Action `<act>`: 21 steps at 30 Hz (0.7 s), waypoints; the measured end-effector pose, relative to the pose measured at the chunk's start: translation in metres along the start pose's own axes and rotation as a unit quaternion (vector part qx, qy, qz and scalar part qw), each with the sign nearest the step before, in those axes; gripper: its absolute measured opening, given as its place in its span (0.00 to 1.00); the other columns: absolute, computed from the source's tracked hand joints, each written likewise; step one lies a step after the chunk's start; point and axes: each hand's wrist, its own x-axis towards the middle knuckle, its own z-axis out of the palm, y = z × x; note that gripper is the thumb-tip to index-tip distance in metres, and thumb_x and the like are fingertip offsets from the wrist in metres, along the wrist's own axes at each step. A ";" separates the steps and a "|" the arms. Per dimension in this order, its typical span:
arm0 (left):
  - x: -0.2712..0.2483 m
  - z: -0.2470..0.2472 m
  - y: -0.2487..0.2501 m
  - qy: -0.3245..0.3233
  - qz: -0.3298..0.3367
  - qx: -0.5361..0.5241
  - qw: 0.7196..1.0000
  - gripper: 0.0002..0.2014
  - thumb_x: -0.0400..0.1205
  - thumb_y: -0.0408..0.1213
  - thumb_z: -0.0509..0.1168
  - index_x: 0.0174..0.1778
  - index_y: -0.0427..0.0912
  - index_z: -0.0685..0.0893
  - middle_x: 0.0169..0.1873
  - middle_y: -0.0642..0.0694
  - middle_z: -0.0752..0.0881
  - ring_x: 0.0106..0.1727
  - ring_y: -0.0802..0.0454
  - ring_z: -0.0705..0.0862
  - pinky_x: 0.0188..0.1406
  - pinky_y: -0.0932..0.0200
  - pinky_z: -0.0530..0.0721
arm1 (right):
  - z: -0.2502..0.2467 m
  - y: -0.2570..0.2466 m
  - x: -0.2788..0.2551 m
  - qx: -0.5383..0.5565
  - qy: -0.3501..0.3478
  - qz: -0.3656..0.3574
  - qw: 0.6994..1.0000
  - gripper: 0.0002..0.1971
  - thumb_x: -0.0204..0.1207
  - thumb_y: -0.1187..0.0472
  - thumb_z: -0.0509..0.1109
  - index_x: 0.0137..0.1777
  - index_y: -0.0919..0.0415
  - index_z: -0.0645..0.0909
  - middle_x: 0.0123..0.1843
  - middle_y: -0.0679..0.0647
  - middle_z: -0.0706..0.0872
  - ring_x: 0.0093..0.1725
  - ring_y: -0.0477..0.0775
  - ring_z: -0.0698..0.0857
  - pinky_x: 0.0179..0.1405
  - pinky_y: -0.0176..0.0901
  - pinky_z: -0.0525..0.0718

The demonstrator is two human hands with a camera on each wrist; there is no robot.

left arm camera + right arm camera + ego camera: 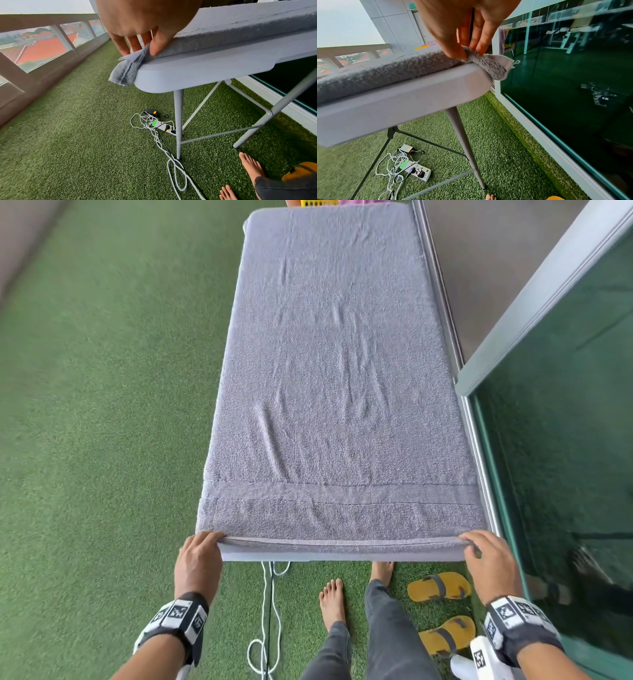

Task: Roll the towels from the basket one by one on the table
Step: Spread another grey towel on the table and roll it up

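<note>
Covering the whole bench [197,73], the grey towel [335,378] lies flat; left hand [198,556] and right hand [486,556] each grip a near corner in a pinch. Uneven pulling could skew the roll, or drag it off the edge

Plain grey towel [335,378] with a woven band near the end, pale grey table [197,70], green turf [102,405], mustard-yellow sandals [438,585] with grey straps, black-and-white checker-tagged wristbands [180,616].
</note>
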 end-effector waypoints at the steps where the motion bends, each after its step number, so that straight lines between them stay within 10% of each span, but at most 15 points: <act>1: 0.001 0.000 -0.001 -0.004 0.005 0.006 1.000 0.18 0.67 0.12 0.70 0.46 0.36 0.90 0.40 0.41 0.89 0.39 0.40 0.84 0.41 0.46 0.84 | 0.000 0.000 0.000 0.001 0.007 -0.003 1.000 0.13 0.68 0.79 0.72 0.48 0.63 0.88 0.50 0.56 0.88 0.50 0.59 0.84 0.51 0.50 0.82; 15: 0.015 -0.007 -0.015 -0.007 -0.087 0.000 0.996 0.11 0.75 0.16 0.63 0.42 0.34 0.87 0.38 0.38 0.86 0.38 0.48 0.75 0.42 0.47 0.76 | -0.021 0.001 0.022 -0.027 -0.025 0.091 0.995 0.11 0.71 0.75 0.71 0.43 0.58 0.82 0.48 0.55 0.82 0.40 0.59 0.80 0.39 0.45 0.78; 21: 0.021 -0.019 -0.029 -0.023 -0.023 0.030 0.999 0.09 0.74 0.20 0.67 0.41 0.37 0.88 0.41 0.40 0.87 0.42 0.41 0.81 0.44 0.43 0.76 | -0.027 0.016 0.019 -0.005 0.063 0.019 0.998 0.09 0.69 0.75 0.69 0.40 0.63 0.87 0.42 0.54 0.86 0.41 0.60 0.80 0.52 0.56 0.79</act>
